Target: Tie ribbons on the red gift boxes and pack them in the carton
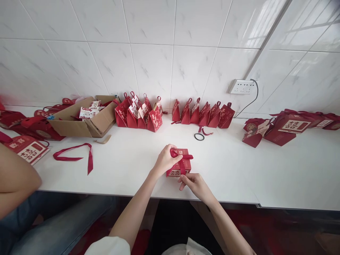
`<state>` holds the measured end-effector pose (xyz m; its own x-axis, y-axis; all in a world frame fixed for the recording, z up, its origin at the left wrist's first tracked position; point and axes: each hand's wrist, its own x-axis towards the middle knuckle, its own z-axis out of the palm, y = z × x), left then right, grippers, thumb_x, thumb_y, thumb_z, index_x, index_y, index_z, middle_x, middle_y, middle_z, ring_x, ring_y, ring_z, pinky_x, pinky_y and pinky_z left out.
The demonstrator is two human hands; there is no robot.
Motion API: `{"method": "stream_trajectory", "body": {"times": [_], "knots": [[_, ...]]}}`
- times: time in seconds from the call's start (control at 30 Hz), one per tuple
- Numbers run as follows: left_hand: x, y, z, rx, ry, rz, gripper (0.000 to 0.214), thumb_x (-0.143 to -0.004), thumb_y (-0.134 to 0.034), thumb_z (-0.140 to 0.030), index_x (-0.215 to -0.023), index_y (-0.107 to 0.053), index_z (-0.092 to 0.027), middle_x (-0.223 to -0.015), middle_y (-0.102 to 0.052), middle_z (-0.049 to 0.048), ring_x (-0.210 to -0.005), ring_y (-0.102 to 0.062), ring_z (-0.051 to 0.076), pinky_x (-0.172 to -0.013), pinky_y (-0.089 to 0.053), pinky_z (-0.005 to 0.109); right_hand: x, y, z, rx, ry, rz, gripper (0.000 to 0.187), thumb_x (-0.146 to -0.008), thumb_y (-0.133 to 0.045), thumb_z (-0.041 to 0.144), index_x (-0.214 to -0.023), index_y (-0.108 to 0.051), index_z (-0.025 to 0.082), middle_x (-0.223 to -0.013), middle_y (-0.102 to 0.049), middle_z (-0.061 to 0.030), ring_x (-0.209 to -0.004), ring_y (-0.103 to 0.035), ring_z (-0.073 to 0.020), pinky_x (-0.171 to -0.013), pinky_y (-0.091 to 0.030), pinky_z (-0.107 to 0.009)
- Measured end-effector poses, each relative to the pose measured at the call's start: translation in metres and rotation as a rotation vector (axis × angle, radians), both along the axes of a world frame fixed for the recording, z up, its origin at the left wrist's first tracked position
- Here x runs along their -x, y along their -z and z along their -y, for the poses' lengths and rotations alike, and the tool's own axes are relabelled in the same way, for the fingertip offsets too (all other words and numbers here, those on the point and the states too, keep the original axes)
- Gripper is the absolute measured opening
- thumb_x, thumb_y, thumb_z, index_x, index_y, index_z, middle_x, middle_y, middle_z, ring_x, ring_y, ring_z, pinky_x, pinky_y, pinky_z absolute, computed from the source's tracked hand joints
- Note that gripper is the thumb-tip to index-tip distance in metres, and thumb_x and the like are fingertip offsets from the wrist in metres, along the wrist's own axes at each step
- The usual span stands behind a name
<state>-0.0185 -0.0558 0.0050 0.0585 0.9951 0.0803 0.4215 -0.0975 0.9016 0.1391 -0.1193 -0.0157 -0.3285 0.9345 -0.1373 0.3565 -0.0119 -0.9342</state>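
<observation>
- Red gift box [175,173] sits on the white bench [239,170], near its front edge.
- My left hand [165,162] has its grip closed on the ribbon [182,156] atop the box.
- My right hand [196,185] pinches the ribbon's tail at the box's near side.

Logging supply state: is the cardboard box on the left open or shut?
Open. The cardboard box has its flaps folded outward, and printed cards show inside.
</observation>
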Motion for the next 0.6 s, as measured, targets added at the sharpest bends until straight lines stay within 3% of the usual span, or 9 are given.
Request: {"method": "stream_trajectory", "body": {"times": [0.1,0.2,0.27,0.4,0.6], "knots": [[0.001,0.002,-0.001,0.000,0.016,0.010,0.028,-0.072,-0.067,-0.032,-0.097,-0.058,-0.022,-0.099,-0.064,0.0042,-0.094,-0.061,0.023,-0.083,-0.047,0.034,-0.008,0.001,-0.001,0.009,-0.067,-0.007,0.049,-0.088,-0.045,0.054,-0.071,-0.072,0.017,-0.068,-0.072,-0.0046,-0.065,-0.058,-0.0177,-0.065,-0.043,-0.029],[0.002,0.003,-0.001,0.005,0.029,0.015,0.029,-0.072,-0.067,-0.031,-0.098,-0.058,-0.022,-0.101,-0.064,0.0049,-0.097,-0.061,0.023,-0.086,-0.046,0.036,-0.026,0.000,-0.008,0.088,-0.151,-0.060,0.046,-0.078,-0.058,0.058,-0.064,-0.071,0.016,-0.067,-0.070,-0.0062,-0.067,-0.061,-0.0188,-0.069,-0.045,-0.030],[0.002,0.004,-0.001,0.012,0.037,0.018,0.030,-0.072,-0.067,-0.031,-0.099,-0.057,-0.022,-0.102,-0.063,0.0053,-0.098,-0.060,0.023,-0.087,-0.046,0.036,-0.038,-0.001,-0.019,0.125,-0.060,-0.097,0.051,-0.075,-0.058,0.064,-0.064,-0.068,0.015,-0.059,-0.065,-0.0050,-0.061,-0.059,-0.0177,-0.066,-0.045,-0.031],[0.003,0.003,-0.002,0.021,0.042,0.028,0.030,-0.072,-0.068,-0.030,-0.099,-0.057,-0.022,-0.103,-0.063,0.0053,-0.099,-0.060,0.024,-0.088,-0.046,0.037,-0.044,-0.004,-0.048,0.086,0.201,-0.134,0.064,-0.078,-0.037,0.076,-0.063,-0.057,0.017,-0.054,-0.055,-0.0014,-0.055,-0.052,-0.0141,-0.059,-0.043,-0.029],[0.002,0.000,0.000,0.013,0.038,0.059,0.030,-0.070,-0.069,-0.030,-0.096,-0.058,-0.021,-0.104,-0.064,0.0059,-0.097,-0.061,0.024,-0.087,-0.047,0.037,-0.020,-0.008,-0.066,0.060,0.195,-0.187,0.053,-0.067,-0.060,0.069,-0.060,-0.052,0.017,-0.058,-0.055,-0.0002,-0.056,-0.051,-0.0133,-0.059,-0.043,-0.029]]}}
